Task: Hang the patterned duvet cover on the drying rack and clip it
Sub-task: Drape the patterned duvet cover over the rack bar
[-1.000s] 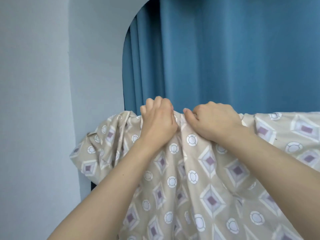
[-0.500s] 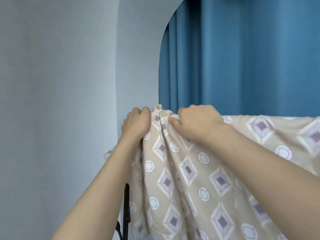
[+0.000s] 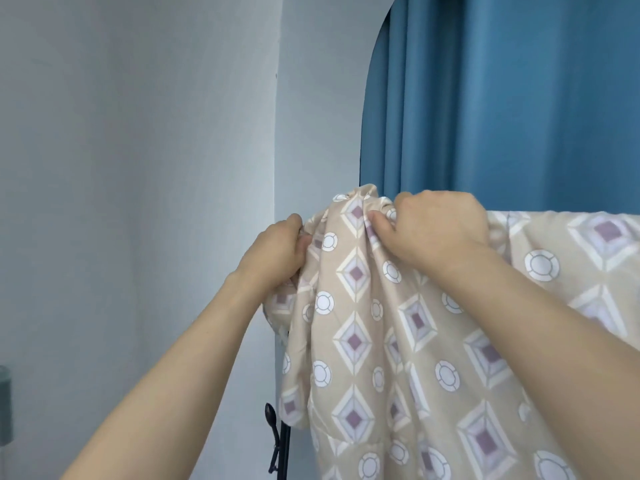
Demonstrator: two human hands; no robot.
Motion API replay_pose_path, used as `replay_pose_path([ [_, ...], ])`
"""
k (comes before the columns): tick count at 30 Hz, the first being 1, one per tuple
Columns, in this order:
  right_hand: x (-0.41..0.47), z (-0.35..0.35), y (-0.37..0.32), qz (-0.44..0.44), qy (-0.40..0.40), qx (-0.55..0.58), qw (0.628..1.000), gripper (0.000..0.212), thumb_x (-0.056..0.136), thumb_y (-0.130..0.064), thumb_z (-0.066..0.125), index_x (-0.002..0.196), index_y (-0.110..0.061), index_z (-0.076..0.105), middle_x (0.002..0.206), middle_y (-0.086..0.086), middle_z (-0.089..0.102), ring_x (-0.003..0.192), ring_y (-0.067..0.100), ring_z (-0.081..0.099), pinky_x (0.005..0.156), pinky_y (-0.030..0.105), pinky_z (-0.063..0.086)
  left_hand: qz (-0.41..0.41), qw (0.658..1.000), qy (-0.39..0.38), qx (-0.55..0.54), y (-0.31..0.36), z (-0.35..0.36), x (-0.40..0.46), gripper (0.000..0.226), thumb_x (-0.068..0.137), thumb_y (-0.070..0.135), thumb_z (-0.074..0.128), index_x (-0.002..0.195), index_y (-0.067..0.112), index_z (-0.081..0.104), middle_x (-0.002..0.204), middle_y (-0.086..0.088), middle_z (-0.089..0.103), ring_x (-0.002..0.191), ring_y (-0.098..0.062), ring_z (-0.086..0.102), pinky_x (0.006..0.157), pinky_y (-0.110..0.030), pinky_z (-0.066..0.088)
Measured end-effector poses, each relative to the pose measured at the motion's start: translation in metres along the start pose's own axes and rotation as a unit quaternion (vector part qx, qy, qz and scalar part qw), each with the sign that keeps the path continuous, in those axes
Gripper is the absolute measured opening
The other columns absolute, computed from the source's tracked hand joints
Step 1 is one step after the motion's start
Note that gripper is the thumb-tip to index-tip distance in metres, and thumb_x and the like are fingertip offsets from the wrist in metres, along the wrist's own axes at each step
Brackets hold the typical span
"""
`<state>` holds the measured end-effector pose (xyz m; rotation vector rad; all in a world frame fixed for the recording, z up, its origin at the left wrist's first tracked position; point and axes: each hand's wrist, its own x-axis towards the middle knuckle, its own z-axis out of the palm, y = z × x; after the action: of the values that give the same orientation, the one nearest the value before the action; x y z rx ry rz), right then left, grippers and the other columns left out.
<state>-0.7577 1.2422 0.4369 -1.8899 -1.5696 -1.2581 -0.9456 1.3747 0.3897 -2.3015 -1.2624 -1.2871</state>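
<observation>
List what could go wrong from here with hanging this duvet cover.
1. The duvet cover is bunched into folds between the left hand and the right hand; left gathered like that, it may dry unevenly.
2. No clip is on the top edge yet, so the fabric could slide off once both hands let go.
3. The only clip in view hangs low on the black rack post, so reaching it probably frees one hand's hold.

The black drying rack (image 3: 284, 445) shows only as a slim upright post low down, just under the duvet cover's (image 3: 398, 341) left edge. The beige cover, with its diamond and circle pattern, drapes over the rack's hidden top and bunches at the left end. A black clip (image 3: 273, 441) sits on the post.
</observation>
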Motion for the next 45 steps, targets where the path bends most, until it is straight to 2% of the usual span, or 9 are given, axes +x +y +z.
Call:
replay_pose_path([
  [4, -0.003, 0.003, 0.004, 0.002, 0.008, -0.006, 1.0, 0.044, 0.097, -0.054, 0.023, 0.081, -0.02, 0.046, 0.061, -0.003, 0.035, 0.067, 0.024, 0.046, 0.049, 0.027, 0.022, 0.059, 0.985, -0.006, 0.161, -0.023, -0.01, 0.004, 0.012, 0.093, 0.016, 0.045, 0.084, 0.013, 0.039, 0.076, -0.006, 0.055, 0.066, -0.034, 0.052, 0.056, -0.039, 0.04],
  [8, -0.003, -0.001, -0.002, -0.006, 0.001, 0.0, 1.0, 0.044, 0.098, -0.054, 0.023, 0.086, -0.02, 0.049, 0.066, -0.002, 0.039, 0.069, 0.025, 0.046, 0.048, 0.027, 0.019, -0.144, 0.931, -0.162, 0.293, -0.074, -0.009, -0.013, 0.013, 0.088, 0.012, 0.05, 0.096, 0.012, 0.06, 0.1, -0.01, 0.066, 0.086, -0.031, 0.064, 0.068, -0.033, 0.044],
  [13, -0.004, -0.004, -0.005, -0.02, -0.004, -0.011, 1.0, 0.044, 0.098, -0.057, 0.024, 0.087, -0.02, 0.045, 0.07, -0.002, 0.043, 0.07, 0.024, 0.048, 0.049, 0.027, 0.022, -0.285, 0.67, -0.652, 0.213, -0.094, 0.003, -0.082, 0.024, 0.097, 0.008, 0.054, 0.117, 0.004, 0.066, 0.116, -0.009, 0.068, 0.092, -0.022, 0.067, 0.084, -0.027, 0.053],
  [15, -0.003, -0.004, -0.006, -0.02, -0.012, -0.018, 1.0, 0.043, 0.098, -0.056, 0.026, 0.089, -0.02, 0.046, 0.074, -0.002, 0.048, 0.072, 0.025, 0.049, 0.049, 0.027, 0.022, -0.29, 0.72, -0.609, 0.162, -0.087, 0.002, -0.062, 0.021, 0.096, 0.012, 0.05, 0.103, 0.004, 0.068, 0.121, -0.012, 0.067, 0.096, -0.028, 0.066, 0.09, -0.038, 0.054],
  [18, -0.002, -0.009, -0.007, -0.03, -0.026, -0.028, 0.999, 0.038, 0.099, -0.05, 0.033, 0.1, -0.018, 0.052, 0.092, 0.001, 0.062, 0.078, 0.025, 0.052, 0.052, 0.029, 0.023, -0.23, 0.915, -0.328, 0.039, -0.05, -0.011, -0.02, 0.023, 0.09, 0.026, 0.044, 0.092, 0.009, 0.06, 0.104, -0.012, 0.071, 0.077, -0.028, 0.065, 0.07, -0.035, 0.053],
  [20, -0.003, -0.012, -0.003, -0.034, -0.039, -0.023, 0.998, 0.025, 0.099, -0.04, 0.038, 0.101, -0.017, 0.049, 0.094, 0.002, 0.062, 0.076, 0.025, 0.047, 0.053, 0.029, 0.022, -0.158, 0.968, -0.18, -0.08, -0.004, -0.024, -0.003, 0.038, 0.088, 0.05, 0.04, 0.097, 0.016, 0.055, 0.096, -0.002, 0.065, 0.083, -0.023, 0.064, 0.072, -0.036, 0.051],
  [34, -0.052, -0.065, 0.094, 0.022, -0.138, 0.031, 0.99, 0.052, 0.096, -0.058, 0.022, 0.071, -0.02, 0.047, 0.073, -0.001, 0.049, 0.072, 0.024, 0.049, 0.06, 0.033, 0.031, 0.003, 0.993, 0.105, 0.053, 0.068, -0.018, -0.009, 0.011, 0.092, 0.015, 0.044, 0.096, 0.007, 0.051, 0.094, -0.011, 0.054, 0.091, -0.034, 0.049, 0.066, -0.039, 0.038],
  [38, -0.07, -0.097, 0.136, 0.086, -0.208, 0.107, 0.968, 0.06, 0.097, -0.061, 0.019, 0.079, -0.019, 0.058, 0.08, -0.003, 0.054, 0.085, 0.026, 0.055, 0.071, 0.036, 0.04, 0.134, 0.984, 0.034, -0.111, 0.162, -0.03, -0.011, 0.024, 0.096, 0.032, 0.041, 0.099, 0.015, 0.057, 0.101, -0.003, 0.057, 0.098, -0.027, 0.051, 0.084, -0.04, 0.043],
  [45, -0.121, -0.154, 0.268, 0.245, -0.325, 0.044, 0.912, 0.049, 0.102, -0.049, 0.027, 0.103, -0.014, 0.061, 0.117, 0.004, 0.055, 0.119, 0.025, 0.051, 0.092, 0.034, 0.036, 0.134, 0.923, -0.341, -0.122, 0.331, -0.043, -0.008, 0.067, 0.096, 0.067, 0.019, 0.095, 0.023, 0.07, 0.105, 0.006, 0.067, 0.102, -0.019, 0.062, 0.095, -0.036, 0.044],
])
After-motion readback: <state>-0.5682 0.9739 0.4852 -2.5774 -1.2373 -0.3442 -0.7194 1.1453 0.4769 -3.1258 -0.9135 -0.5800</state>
